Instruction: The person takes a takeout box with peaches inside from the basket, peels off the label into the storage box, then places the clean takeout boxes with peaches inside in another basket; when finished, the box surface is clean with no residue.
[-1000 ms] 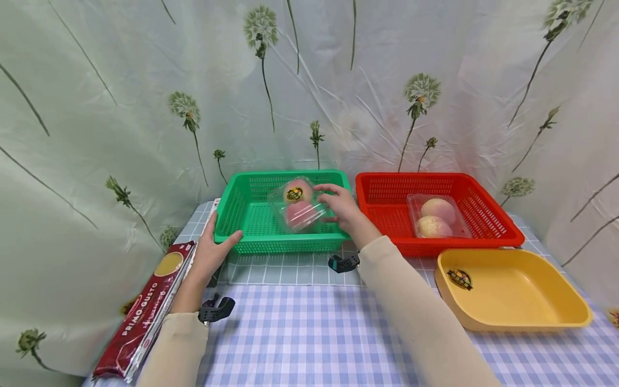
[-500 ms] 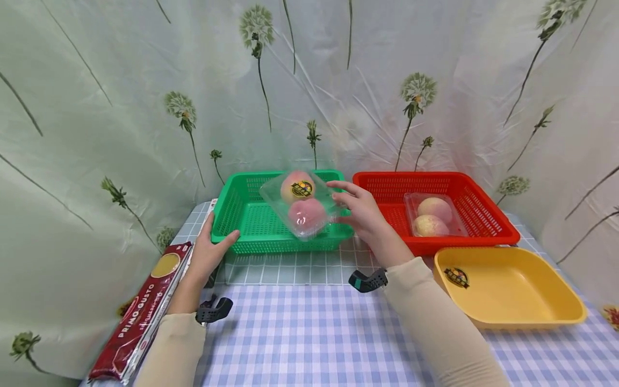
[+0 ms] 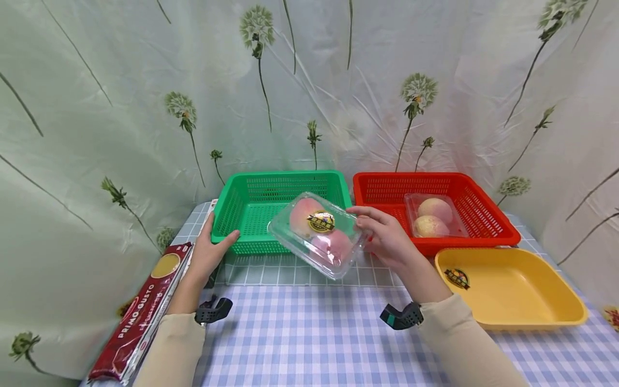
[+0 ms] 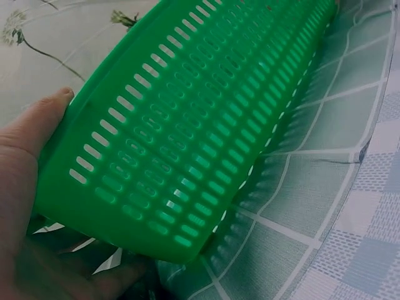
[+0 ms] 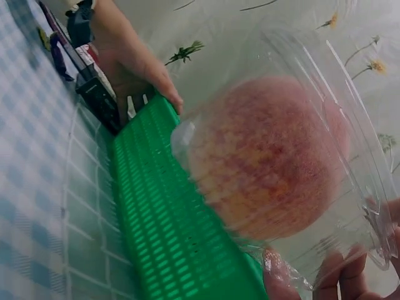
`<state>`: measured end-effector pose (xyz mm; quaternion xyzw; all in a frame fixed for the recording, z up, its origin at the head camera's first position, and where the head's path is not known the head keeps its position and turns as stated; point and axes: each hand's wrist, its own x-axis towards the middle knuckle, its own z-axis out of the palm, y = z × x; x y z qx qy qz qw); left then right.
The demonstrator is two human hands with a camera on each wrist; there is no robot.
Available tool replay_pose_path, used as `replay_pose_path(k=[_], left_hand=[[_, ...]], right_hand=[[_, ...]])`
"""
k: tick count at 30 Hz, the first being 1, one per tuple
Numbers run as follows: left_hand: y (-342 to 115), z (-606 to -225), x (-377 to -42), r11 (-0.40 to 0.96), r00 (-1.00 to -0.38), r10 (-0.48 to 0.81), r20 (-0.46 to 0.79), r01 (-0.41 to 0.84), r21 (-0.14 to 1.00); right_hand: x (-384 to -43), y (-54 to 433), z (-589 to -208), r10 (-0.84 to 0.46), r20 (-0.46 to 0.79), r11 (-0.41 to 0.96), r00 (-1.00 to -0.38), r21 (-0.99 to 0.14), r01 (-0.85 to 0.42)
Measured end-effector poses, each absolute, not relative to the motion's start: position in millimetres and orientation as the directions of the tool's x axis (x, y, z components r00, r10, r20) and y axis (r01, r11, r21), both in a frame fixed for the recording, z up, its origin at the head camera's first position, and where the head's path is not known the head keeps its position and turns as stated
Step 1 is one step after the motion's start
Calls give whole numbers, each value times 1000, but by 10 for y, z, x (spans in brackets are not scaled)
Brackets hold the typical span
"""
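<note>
My right hand (image 3: pixel 389 236) grips the right end of a clear plastic clamshell box (image 3: pixel 295 228), tilted in the air over the front edge of the green basket (image 3: pixel 253 247). Two pink peaches lie inside it, under a round black-and-yellow sticker (image 3: pixel 321 221). One peach (image 5: pixel 269 150) shows large in the right wrist view. At the basket's front left corner, my left hand (image 3: pixel 209 255) holds on, thumb at the rim and the other fingers around the outside, as the left wrist view shows.
A red basket (image 3: pixel 435 246) to the right contains another clear box of two peaches (image 3: pixel 433 215). In front of it sits a yellow basin (image 3: pixel 522 285) with a similar sticker. A long dark-red "PRIMO GUSTO" packet (image 3: pixel 145 314) lies at left; a curtain hangs behind.
The right hand has lifted the box of peaches out of the green basket and brought it nearer and to the right. The left hand stays at the basket's corner.
</note>
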<state>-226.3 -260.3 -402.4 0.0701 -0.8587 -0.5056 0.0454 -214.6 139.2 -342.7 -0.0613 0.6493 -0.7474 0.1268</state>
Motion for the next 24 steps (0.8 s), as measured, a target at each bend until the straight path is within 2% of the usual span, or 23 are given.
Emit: replay_pose_path(k=[6,15,20,24], left_hand=[[-2604,-4026,-2265,476,-985,-170,7,-76,876],[-2588,-4018,-2245,462,-986,-164,26,-54,885],[-2608,-4008,-2242,449,-987,-157,18,-55,892],[-2596,-4004,-2245,443,-988,-154,11,-59,894]], right_hand=[[-2023,1532,-3598,-329,-53,-79,-943,-993,84],[-1943,1740,-3848,-437,28,-87,-899,-996,11],[-1924,1786,-3957,-483,58,-40,-874,-998,-43],[-1915,1818,-4033,-480,34,14,-877,-999,-47]])
